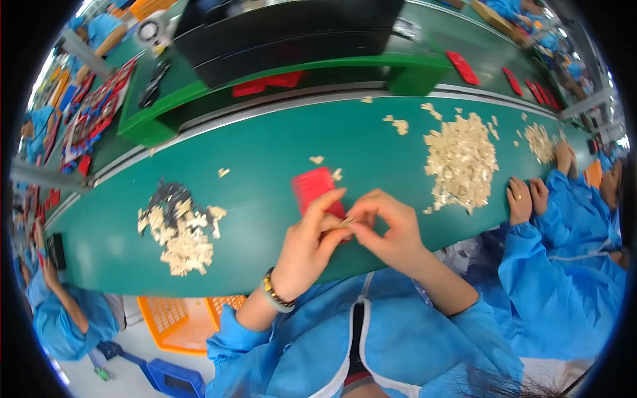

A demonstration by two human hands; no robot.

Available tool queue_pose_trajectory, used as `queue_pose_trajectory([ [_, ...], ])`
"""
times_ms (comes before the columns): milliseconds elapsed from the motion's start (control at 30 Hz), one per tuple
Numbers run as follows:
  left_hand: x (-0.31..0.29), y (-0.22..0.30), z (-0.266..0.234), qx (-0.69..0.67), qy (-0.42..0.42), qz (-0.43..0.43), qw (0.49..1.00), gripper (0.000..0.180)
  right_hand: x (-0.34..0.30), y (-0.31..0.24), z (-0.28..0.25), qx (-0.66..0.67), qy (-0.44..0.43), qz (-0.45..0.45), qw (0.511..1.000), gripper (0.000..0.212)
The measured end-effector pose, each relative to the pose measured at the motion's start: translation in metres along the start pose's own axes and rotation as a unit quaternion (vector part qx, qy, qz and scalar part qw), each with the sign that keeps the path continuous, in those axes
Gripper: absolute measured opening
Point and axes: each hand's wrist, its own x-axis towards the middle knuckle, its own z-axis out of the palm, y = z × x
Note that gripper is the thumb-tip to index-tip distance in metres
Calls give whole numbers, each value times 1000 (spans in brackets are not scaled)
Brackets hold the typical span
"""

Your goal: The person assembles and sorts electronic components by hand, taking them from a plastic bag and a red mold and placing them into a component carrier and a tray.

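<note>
My left hand (306,240) and my right hand (390,229) meet in front of me over the green table. Their fingertips pinch a small cream-coloured piece (346,221) between them; its exact kind is too small to tell. Just behind the fingers lies a flat red rectangular piece (312,186), partly hidden by my left hand. To the right spreads a large heap of small cream pieces (462,161). A mixed pile of cream pieces (187,249) and dark grey bits (171,197) lies to the left.
A green raised shelf (265,81) bears a black bin (292,40) along the far side. Red pieces (462,67) lie on the conveyor beyond. At right, a co-worker's hands (524,198) rest at the table edge. An orange basket (174,341) stands below the table.
</note>
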Motion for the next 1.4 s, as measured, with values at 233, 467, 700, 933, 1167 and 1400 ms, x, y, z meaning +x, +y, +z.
queue_pose_trajectory([
  [233, 4, 1, 6, -132, 81, -126, 980, 7, -1, 7, -9, 46, 37, -106, 993, 13],
  [467, 6, -10, 2, -146, 14, -85, 985, 9, -7, 17, -1, -101, 75, -167, 978, 19],
  [700, -14, -9, -11, 46, 125, 11, 991, 5, 1, 14, 15, -216, -14, -230, 949, 20],
  [933, -3, 8, -22, 196, 94, 134, 967, 17, 7, 4, 14, -117, -68, -131, 982, 25],
  [1167, -10, -3, -35, 110, 80, 89, 987, 13, 16, 0, 25, -102, -94, -99, 985, 14],
  [1400, 6, -5, -27, 119, 87, 132, 980, 12, 17, 2, 14, -104, -78, -65, 989, 15],
])
